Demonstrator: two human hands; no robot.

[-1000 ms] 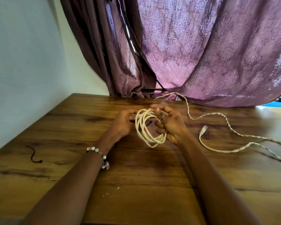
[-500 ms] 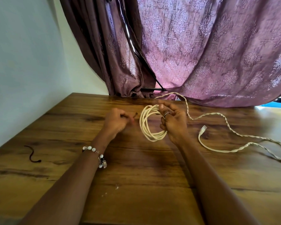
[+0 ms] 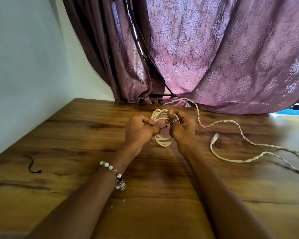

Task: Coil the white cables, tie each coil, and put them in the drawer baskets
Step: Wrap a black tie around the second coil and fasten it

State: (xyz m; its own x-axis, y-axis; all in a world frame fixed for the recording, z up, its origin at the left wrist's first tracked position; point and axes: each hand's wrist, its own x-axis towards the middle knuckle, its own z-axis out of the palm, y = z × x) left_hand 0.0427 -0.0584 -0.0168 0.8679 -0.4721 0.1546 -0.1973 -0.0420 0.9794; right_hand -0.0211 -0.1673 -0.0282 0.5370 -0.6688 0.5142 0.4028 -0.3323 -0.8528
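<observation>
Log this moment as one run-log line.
step: tying coil | left hand: pinches tie | right hand: grips coil | loose cable: on table

A purple patterned curtain [image 3: 223,54] is hanging at twelve o'clock, draping onto the far edge of the wooden table [image 3: 76,128]. A pale wall [image 3: 24,66] is standing at ten o'clock, and a bright blue surface [image 3: 290,112] is showing at three o'clock.

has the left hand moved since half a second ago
Yes. The left hand has shifted right, toward the coil, judged against the table's wood grain.
</observation>
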